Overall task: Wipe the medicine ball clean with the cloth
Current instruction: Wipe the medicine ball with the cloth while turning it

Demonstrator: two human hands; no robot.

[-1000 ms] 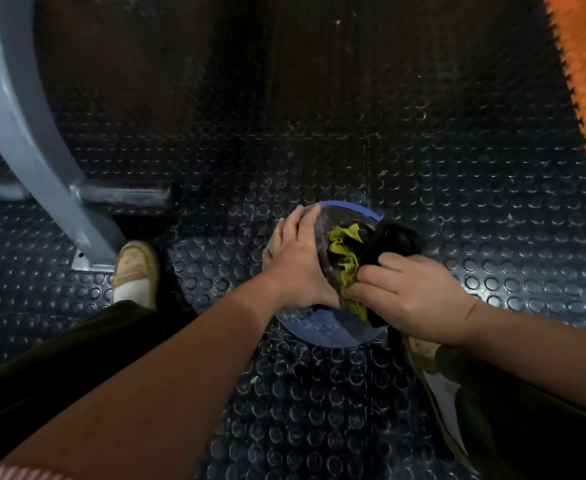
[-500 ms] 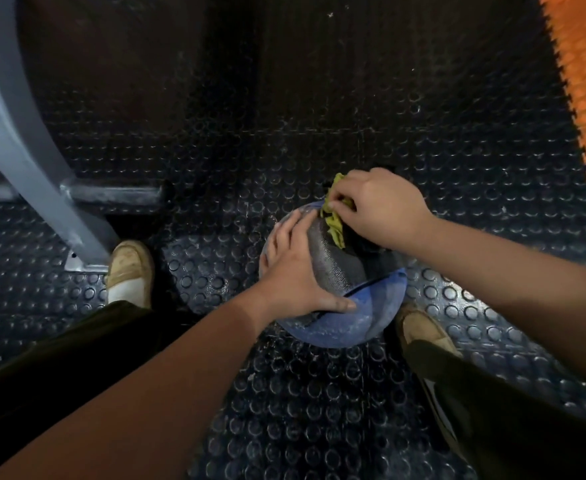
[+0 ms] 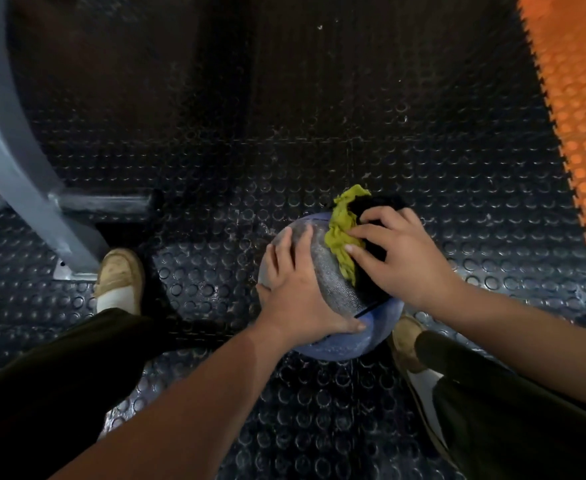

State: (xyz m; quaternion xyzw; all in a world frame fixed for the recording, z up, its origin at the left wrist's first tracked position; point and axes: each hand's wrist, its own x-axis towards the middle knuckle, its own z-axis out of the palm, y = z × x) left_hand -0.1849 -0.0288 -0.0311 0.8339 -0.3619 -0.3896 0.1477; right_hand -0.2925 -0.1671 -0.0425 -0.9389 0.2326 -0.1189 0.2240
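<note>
Head view, looking straight down.

The ball [image 3: 336,285] sits on the black studded floor mat [image 3: 319,133], in the near half of it, between the person's two shoes. It is well apart from the mat's toothed right edge, where an orange mat [image 3: 575,98] joins on. We note that the ball's upper side is grey and pebbled with a dull shine. Its near side is blue, and a dark seam runs between the two colours.

The left hand [image 3: 298,299] lies flat on the ball's left and near side. The fingers are straight and spread, and the thumb is stretched out along the seam. It grasps nothing and only presses on the ball.

The right hand [image 3: 402,261] is on the ball's far right side, fingers bent over the bunched cloth [image 3: 340,237]. It grips the cloth and presses it against the ball. The cloth is yellow-green along its left side and black under the hand. One yellow-green flap sticks out past the ball's far edge, and a narrow strip trails down over the grey surface. We cannot tell how much cloth lies under the palm.

The left shoe [image 3: 120,275] is tan and stands left of the ball, apart from it, just beside the foot of a grey metal frame [image 3: 18,161]. The frame curves up along the mat's left edge. The right shoe [image 3: 406,337] is just beside the ball's near right side, and we cannot tell whether they touch. Dark trouser legs [image 3: 59,375] fill the near corners.
</note>
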